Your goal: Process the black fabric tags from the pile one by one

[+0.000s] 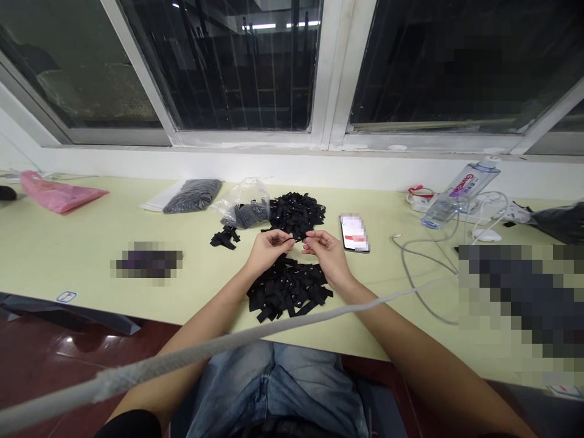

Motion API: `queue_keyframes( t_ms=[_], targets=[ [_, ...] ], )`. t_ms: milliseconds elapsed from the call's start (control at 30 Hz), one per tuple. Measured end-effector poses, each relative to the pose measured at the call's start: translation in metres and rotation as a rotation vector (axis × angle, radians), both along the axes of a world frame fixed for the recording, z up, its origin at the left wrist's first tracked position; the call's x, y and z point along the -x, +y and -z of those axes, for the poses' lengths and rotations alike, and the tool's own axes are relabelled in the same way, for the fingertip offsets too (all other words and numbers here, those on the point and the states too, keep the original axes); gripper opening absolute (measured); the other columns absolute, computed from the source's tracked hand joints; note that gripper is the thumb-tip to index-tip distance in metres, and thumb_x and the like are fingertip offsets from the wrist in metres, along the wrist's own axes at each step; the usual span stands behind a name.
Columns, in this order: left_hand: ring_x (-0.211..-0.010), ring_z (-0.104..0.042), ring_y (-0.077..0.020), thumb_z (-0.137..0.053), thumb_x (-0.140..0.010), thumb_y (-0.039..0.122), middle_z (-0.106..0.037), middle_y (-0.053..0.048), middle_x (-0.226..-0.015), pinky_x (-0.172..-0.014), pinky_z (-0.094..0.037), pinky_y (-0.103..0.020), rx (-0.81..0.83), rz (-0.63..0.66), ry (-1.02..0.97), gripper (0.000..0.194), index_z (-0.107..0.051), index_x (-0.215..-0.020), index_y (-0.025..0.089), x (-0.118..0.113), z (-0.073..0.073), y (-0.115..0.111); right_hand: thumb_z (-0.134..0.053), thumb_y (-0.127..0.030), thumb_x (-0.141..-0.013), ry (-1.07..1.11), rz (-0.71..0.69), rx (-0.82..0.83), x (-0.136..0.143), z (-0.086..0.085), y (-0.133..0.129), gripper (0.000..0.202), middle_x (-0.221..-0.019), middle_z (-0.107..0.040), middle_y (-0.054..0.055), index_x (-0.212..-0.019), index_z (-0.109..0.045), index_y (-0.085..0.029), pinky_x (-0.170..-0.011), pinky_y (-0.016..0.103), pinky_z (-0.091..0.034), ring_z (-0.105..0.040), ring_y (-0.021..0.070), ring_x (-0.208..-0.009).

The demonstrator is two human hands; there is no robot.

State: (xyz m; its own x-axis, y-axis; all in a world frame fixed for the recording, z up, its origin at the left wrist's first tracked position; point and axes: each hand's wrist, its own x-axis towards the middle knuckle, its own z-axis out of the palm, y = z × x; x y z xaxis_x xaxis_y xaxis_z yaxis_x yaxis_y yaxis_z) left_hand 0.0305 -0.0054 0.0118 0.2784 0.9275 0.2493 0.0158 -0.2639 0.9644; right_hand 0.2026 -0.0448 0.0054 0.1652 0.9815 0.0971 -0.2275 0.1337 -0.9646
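Observation:
My left hand (270,249) is closed in a pinch, with the tip of a small black piece showing at its fingertips, probably a fabric strip. Facing it a short way off, my right hand (325,254) is pinched too; what lies between its fingers is too small to make out. Below both hands spreads a pile of black fabric strips (292,292), several with small white marks. Just beyond the fingers lies a second heap of black strips (298,213). A small cluster of black strips (224,238) rests to the left.
A clear plastic bag (249,204) with dark pieces and a packed dark bag (194,194) lie behind. To the right are a phone (354,233), a tilted bottle (460,191) and cables (410,267). A grey cord (228,344) crosses the foreground. A pink bag (61,193) lies far left.

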Motion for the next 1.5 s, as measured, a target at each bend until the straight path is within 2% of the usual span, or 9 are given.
queue_keyframes(
  t_ms=[100,233,433,633,733,867,1100,1367,1500],
  targets=[
    [-0.068,-0.066,-0.0157,-0.082,-0.072,0.039,-0.071,-0.004,-0.072,-0.071,-0.053,-0.031,0.110,0.009,-0.118,0.032,-0.068,-0.083,0.013,0.0000,-0.0025,-0.0012,-0.072,-0.037,-0.079,-0.068,0.034,-0.083,-0.0013,-0.0030,0.0000,0.023,-0.081,-0.065,0.000,-0.093,-0.065,-0.020,-0.072,0.029,-0.057,-0.064,0.0128,-0.070],
    [-0.072,-0.068,-0.0171,-0.084,-0.071,0.035,-0.073,-0.006,-0.076,-0.076,-0.054,-0.032,0.210,0.055,-0.215,0.029,-0.071,-0.086,0.013,0.0018,-0.0046,-0.0034,-0.069,-0.041,-0.084,-0.127,-0.026,-0.130,-0.0020,-0.0054,-0.0015,0.024,-0.078,-0.064,0.000,-0.092,-0.066,-0.019,-0.075,0.030,-0.056,-0.064,0.0137,-0.070],
    [-0.078,-0.070,-0.0193,-0.085,-0.070,0.032,-0.074,-0.007,-0.079,-0.079,-0.054,-0.033,0.276,0.074,-0.291,0.028,-0.073,-0.087,0.014,0.0029,-0.0039,-0.0028,-0.074,-0.045,-0.081,-0.129,-0.089,-0.123,-0.0024,-0.0043,-0.0022,0.029,-0.077,-0.069,0.002,-0.093,-0.071,-0.019,-0.079,0.032,-0.057,-0.068,0.0161,-0.073],
    [-0.075,-0.069,-0.0179,-0.082,-0.074,0.036,-0.073,-0.007,-0.078,-0.078,-0.054,-0.033,0.230,0.051,-0.228,0.029,-0.073,-0.089,0.013,0.0022,-0.0006,-0.0013,-0.079,-0.047,-0.075,-0.098,-0.144,-0.095,-0.0017,-0.0040,-0.0025,0.037,-0.086,-0.074,0.005,-0.098,-0.073,-0.019,-0.084,0.038,-0.059,-0.072,0.0200,-0.080],
    [-0.072,-0.068,-0.0167,-0.082,-0.074,0.037,-0.072,-0.006,-0.075,-0.076,-0.053,-0.031,0.178,0.008,-0.183,0.029,-0.073,-0.088,0.013,0.0018,0.0004,-0.0012,-0.077,-0.048,-0.077,-0.188,-0.132,-0.148,-0.0026,-0.0055,-0.0034,0.033,-0.080,-0.072,0.005,-0.091,-0.073,-0.018,-0.077,0.035,-0.059,-0.070,0.0178,-0.071],
    [-0.071,-0.068,-0.0170,-0.084,-0.071,0.037,-0.072,-0.005,-0.073,-0.074,-0.053,-0.031,0.148,-0.008,-0.167,0.031,-0.073,-0.087,0.013,0.0009,0.0008,-0.0019,-0.076,-0.049,-0.077,-0.241,-0.085,-0.198,-0.0042,-0.0056,-0.0030,0.034,-0.078,-0.070,0.004,-0.091,-0.070,-0.019,-0.071,0.032,-0.057,-0.068,0.0172,-0.068],
    [-0.073,-0.069,-0.0185,-0.086,-0.067,0.037,-0.073,-0.005,-0.076,-0.072,-0.054,-0.031,0.151,-0.029,-0.177,0.033,-0.073,-0.086,0.014,-0.0007,0.0026,-0.0037,-0.072,-0.047,-0.081,-0.277,-0.100,-0.201,-0.0062,0.0000,0.0001,0.031,-0.086,-0.072,0.005,-0.097,-0.071,-0.020,-0.078,0.035,-0.058,-0.070,0.0194,-0.078],
    [-0.076,-0.069,-0.0177,-0.085,-0.069,0.034,-0.075,-0.006,-0.082,-0.076,-0.052,-0.030,0.088,0.019,-0.159,0.026,-0.073,-0.082,0.015,0.0002,0.0006,-0.0064,-0.069,-0.046,-0.084,-0.353,-0.137,-0.212,-0.0073,0.0021,0.0001,0.029,-0.095,-0.072,0.007,-0.098,-0.074,-0.021,-0.074,0.034,-0.058,-0.067,0.0181,-0.077],
    [-0.077,-0.068,-0.0170,-0.084,-0.071,0.035,-0.075,-0.006,-0.085,-0.076,-0.052,-0.029,0.085,0.063,-0.141,0.026,-0.073,-0.085,0.015,0.0007,0.0010,-0.0062,-0.069,-0.046,-0.083,-0.368,-0.134,-0.216,-0.0081,0.0038,0.0017,0.029,-0.093,-0.071,0.006,-0.098,-0.073,-0.021,-0.073,0.032,-0.058,-0.066,0.0185,-0.081]
  ],
)
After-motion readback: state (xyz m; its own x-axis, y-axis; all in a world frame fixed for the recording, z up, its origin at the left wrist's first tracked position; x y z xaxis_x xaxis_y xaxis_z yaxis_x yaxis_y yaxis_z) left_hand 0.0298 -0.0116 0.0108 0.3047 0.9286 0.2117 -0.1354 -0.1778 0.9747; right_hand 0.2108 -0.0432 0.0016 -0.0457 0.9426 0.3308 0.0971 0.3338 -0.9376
